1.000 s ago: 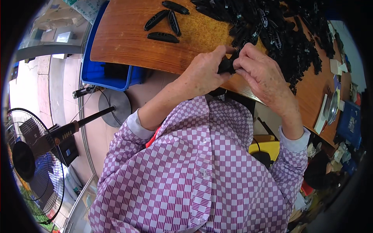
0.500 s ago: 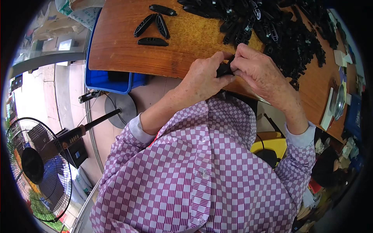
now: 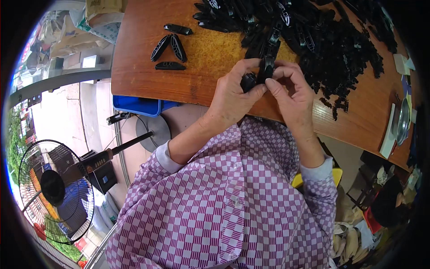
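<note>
Near the table's front edge my hands meet over black plastic parts. My left hand (image 3: 235, 92) is closed around a short, dark plastic piece (image 3: 248, 82), with its thumb pointing toward the right hand. Between thumb and fingers, my right hand (image 3: 293, 89) pinches an elongated glossy black part (image 3: 267, 67), which stands lengthwise next to the left hand's piece. Whether the two pieces touch is hidden by the fingers. Just beyond the hands lies a heap of long black plastic parts (image 3: 228, 22).
Several oval black parts (image 3: 178, 48) lie apart at the table's left. Small black pieces (image 3: 345, 62) are heaped to the right. A blue bin (image 3: 136, 104) sits below the wooden table (image 3: 148, 74); a standing fan (image 3: 53, 188) is at left. A round metal dish (image 3: 403, 125) lies far right.
My right hand has turned and opened its grip somewhat, and an elongated black part now shows between its fingers and the left hand. The whole view has shifted slightly.
</note>
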Available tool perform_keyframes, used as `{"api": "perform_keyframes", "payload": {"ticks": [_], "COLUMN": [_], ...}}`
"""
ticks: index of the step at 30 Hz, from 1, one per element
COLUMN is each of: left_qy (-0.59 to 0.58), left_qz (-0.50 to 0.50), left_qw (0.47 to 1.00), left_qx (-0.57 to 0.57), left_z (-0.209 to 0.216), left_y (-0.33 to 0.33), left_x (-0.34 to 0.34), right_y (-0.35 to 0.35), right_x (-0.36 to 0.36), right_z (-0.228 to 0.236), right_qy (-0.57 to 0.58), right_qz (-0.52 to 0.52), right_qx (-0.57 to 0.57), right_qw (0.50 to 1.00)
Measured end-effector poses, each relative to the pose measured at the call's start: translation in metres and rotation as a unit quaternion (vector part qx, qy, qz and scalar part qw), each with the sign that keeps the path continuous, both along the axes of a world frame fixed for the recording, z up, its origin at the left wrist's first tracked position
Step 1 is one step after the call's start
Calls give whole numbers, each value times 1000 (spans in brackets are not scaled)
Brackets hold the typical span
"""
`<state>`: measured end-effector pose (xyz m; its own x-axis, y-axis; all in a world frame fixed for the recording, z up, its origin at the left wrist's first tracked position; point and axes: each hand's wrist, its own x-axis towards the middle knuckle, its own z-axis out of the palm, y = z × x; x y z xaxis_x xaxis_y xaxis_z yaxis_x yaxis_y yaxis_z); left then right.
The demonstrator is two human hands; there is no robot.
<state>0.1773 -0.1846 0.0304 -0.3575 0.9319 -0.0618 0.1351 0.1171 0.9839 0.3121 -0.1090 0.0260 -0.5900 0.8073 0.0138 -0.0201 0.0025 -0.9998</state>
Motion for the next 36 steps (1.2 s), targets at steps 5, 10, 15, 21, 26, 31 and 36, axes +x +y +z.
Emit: {"api": "perform_keyframes", "payload": {"ticks": [5,10,15,21,26,31,36], "left_qy": [66,88,77,25,21,40,6], "left_qz": [-17,-38,-44,-56,-49,-73,-55], "left_qw": [997,994,995,997,998,996,998], "left_qx": [-45,-46,-47,-46,-29,10,15], "left_z": [7,7,4,-4,-2,8,1], "left_y": [10,19,22,22,28,26,26], "left_x": [7,11,15,11,8,-5,-3], "right_y": [-1,10,16,24,23,19,13], "right_x": [-1,13,16,19,11,2,0], "right_z": [-3,-4,-4,-8,-8,-13,-10], "right_qy": [34,60,39,73,47,5,75], "right_qz": [-97,-53,-53,-13,-37,-33,-19], "right_qx": [-9,-122,-145,-206,-185,-131,-193], "right_qw": [995,989,987,976,981,991,978]}}
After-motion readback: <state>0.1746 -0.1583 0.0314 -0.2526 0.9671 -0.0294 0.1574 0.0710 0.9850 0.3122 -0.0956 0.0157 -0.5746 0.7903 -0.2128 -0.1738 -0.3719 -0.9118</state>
